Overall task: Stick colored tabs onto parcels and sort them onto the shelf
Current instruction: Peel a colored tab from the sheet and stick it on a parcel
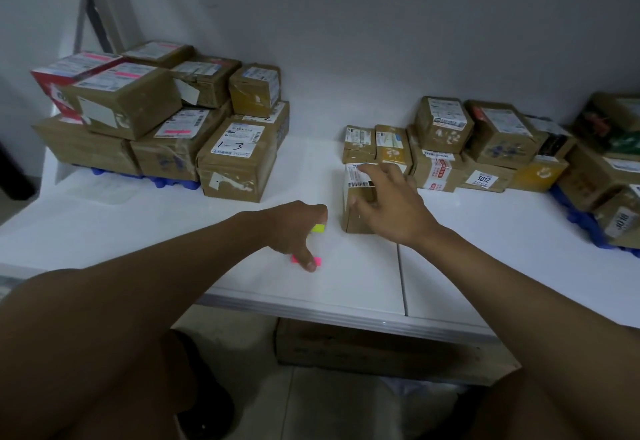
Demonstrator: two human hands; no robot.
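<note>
Parcel [360,204] stands at centre frame on the white shelf surface [485,231], a small brown box with a printed label on top. Right hand [391,207] rests over its near right corner, fingers spread and bent down across the top and front face; it steadies the box more than it lifts it. Left hand [298,228] sits just left of the box, knuckles up, one finger pressing down on the pink tab [317,261] lying flat on the surface. Yellow-green tab [318,228] shows at the hand's upper edge; whether the fingers pinch it or merely cover it I cannot tell.

Sorted stack [156,117] occupies the upper left, some boxes bearing pink strips on their labels. Unsorted row [467,152] runs along the right.

Judgement: step in hand is picking a tab to stick on the centre box.
- Peel one tab only; slide a fingertip under its edge, since it lies flat on a smooth surface.
- Keep the right hand firm on the box so pressing the tab does not shove it toward the row behind.
- Place the tab on the label, clear of the barcode, and rub it down.
</note>
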